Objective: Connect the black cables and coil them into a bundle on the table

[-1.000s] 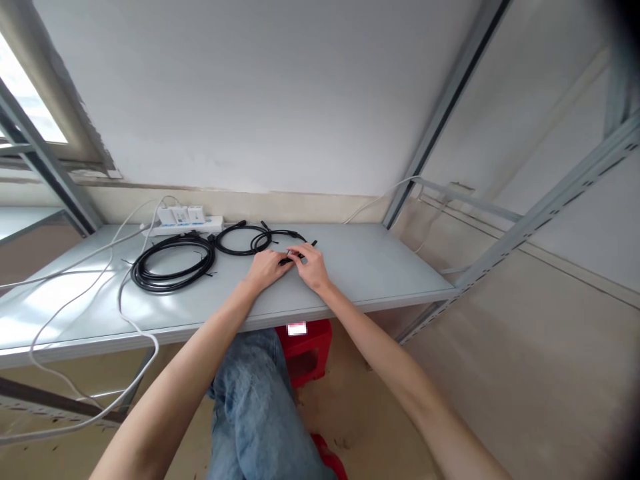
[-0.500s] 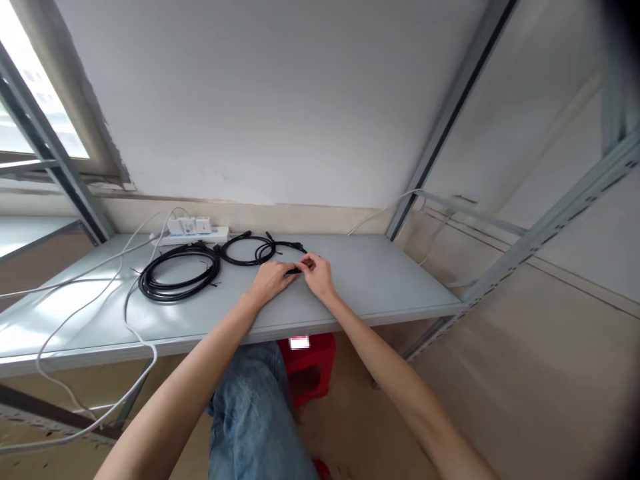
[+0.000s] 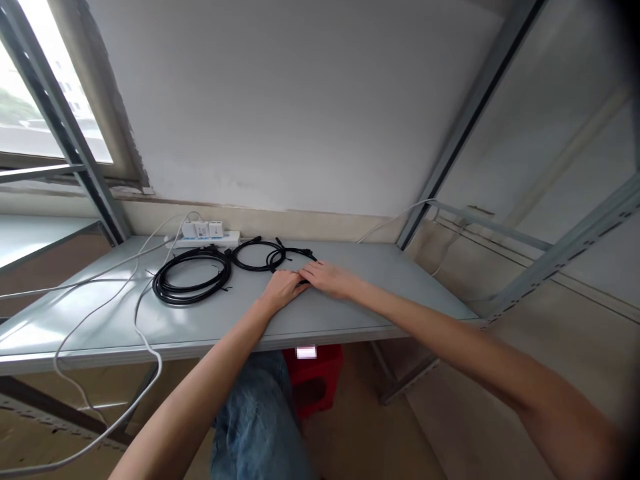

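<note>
My left hand (image 3: 284, 288) rests low on the grey shelf top, its fingers closed on a black cable (image 3: 305, 251). From the right, my right hand (image 3: 327, 277) reaches across with its fingers bent over the same cable, their tips meeting those of the left. The hands hide most of the held stretch, while a loop of it shows just behind them. Touching that loop on the left is a smaller coiled black cable (image 3: 253, 269). Further left lies a larger, thicker coil of black cable (image 3: 173, 301), with thin ties sticking out.
A white power strip (image 3: 230, 239) with several white adapters stands against the wall. White cords (image 3: 136, 313) run over the left of the shelf top (image 3: 380, 293) and hang off its front edge. Metal uprights (image 3: 440, 157) frame both sides. A red stool (image 3: 325, 377) is underneath.
My right hand has turned flatter and its forearm has swung out to the right, with the elbow higher. The left hand stays on the cable. The whole view has shifted slightly.
</note>
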Available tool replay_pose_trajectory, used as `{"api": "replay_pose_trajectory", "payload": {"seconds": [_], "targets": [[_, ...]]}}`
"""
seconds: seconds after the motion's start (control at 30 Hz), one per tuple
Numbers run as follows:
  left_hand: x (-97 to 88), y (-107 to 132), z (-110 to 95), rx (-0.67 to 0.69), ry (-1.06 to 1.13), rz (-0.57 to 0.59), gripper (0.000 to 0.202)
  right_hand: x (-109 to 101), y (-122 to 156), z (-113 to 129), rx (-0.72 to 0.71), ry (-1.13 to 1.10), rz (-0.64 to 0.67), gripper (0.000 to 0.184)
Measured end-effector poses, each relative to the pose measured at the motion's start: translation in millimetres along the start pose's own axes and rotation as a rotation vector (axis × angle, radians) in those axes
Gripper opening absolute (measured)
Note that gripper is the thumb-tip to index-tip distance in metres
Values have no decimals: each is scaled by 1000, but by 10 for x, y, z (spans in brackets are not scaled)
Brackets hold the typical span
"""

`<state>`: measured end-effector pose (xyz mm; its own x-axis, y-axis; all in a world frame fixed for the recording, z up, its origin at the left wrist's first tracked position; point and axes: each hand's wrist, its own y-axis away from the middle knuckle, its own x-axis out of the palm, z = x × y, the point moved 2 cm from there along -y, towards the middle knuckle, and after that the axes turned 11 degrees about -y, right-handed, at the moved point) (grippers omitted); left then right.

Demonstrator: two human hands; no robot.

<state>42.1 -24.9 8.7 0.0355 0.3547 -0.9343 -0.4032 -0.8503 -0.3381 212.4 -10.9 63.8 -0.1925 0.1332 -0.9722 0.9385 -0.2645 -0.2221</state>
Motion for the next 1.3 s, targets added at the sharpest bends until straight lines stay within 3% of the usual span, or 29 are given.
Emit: {"api": "replay_pose_trajectory", "payload": {"seconds": [0.23,0.43,0.67,0.8,1.0,1.17,1.3], "targets": [[-98,29,-24,5,14,3,47,-70,-107,-162,-177,165,147,29],[-111,27,-23,-8,41,5,43,-101,-167,-254,-155,-8,179,28],[-59,14,11,-30,55,-4,41,-184,-240,-270,-171,62,313,21],[-85,21,-15,-24,52,1,43,-158,-147,-259,-130,66,292,15],[-109,29,-22,-40,53,6,44,-99,-87,-274,-26,-106,145,19],[-34,18,-2,55,167,5,34,-156,-193,-268,-97,-291,206,31],[9,8,0,123,264,-8,29,-120,-226,-254,0,-413,262,41]]}}
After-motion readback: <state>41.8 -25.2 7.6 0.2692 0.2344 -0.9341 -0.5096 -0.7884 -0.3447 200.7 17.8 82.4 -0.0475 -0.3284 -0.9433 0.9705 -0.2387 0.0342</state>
